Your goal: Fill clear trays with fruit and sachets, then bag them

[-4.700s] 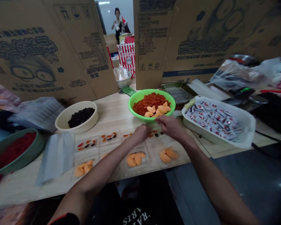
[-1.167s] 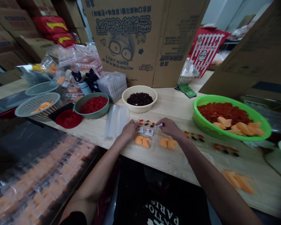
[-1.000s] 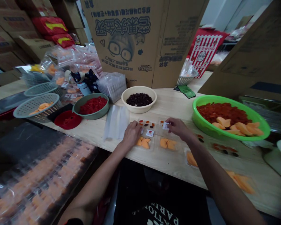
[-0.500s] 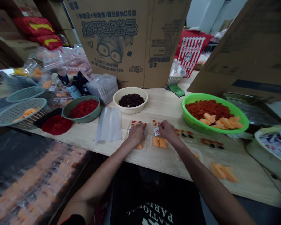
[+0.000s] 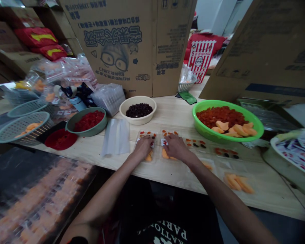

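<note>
My left hand (image 5: 143, 148) is over a clear plastic tray (image 5: 154, 157), fingers bent down onto it. Orange, soft-looking pieces (image 5: 148, 157) show beneath that hand, and small red and dark pieces line the tray's far end. My right hand (image 5: 175, 146) reaches into a neighbouring clear tray, its fingertips curled beside a small white printed packet (image 5: 164, 142). More orange pieces (image 5: 165, 154) lie under its wrist side. Both hands look closed, and whatever their fingertips hold is hidden.
Behind the hands stands a cream bowl of dark pieces (image 5: 153, 114). A green bowl (image 5: 198, 124) of red and orange pieces is at right; a grey-green bowl (image 5: 87, 130) of red pieces at left. Further trays (image 5: 218, 166), clear sleeves (image 5: 116, 137) and a packet tub (image 5: 274, 154) flank the hands. Cardboard (image 5: 142, 81) rises behind.
My right hand has come down over its tray, its fingertips shifting left to the packet. My left hand stays over its tray. The whole view has shifted slightly.
</note>
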Demonstrator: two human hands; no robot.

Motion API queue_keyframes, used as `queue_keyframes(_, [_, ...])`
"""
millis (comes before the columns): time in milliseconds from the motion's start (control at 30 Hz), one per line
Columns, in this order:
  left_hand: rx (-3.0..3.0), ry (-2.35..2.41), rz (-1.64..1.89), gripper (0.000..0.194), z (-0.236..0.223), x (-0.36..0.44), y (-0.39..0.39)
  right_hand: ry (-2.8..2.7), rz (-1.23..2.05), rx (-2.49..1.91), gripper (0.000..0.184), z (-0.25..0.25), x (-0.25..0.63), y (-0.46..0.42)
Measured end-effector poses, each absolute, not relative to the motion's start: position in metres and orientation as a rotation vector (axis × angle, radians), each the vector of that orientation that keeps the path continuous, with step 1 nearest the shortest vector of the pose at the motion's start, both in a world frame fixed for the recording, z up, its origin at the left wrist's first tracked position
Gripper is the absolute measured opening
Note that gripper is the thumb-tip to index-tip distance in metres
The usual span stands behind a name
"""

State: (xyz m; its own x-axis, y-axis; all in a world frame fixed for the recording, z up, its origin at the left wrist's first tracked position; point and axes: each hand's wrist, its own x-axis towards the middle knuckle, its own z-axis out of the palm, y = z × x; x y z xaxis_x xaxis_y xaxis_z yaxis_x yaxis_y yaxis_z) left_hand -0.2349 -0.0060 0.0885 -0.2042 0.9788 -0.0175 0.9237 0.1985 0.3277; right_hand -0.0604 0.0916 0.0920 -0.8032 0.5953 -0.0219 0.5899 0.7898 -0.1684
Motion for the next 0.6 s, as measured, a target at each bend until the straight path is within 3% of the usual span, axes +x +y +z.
queue_keyframes(267, [2.042,2.162,0.282,0.045,0.082,-0.236,-0.032,-2.933,0.297,-1.217,0.032,0.1,-0.08,0.093])
queue_keyframes(433, [2.035,2.21,0.295,0.046,0.093,-0.222,-0.03,-2.862,0.414,-1.483,0.043,0.107,-0.08,0.107])
queue_keyframes(600, [2.063,2.14,0.294,0.046,0.092,-0.187,-0.007,-2.81,0.39,-1.578,0.046,0.138,-0.019,0.112])
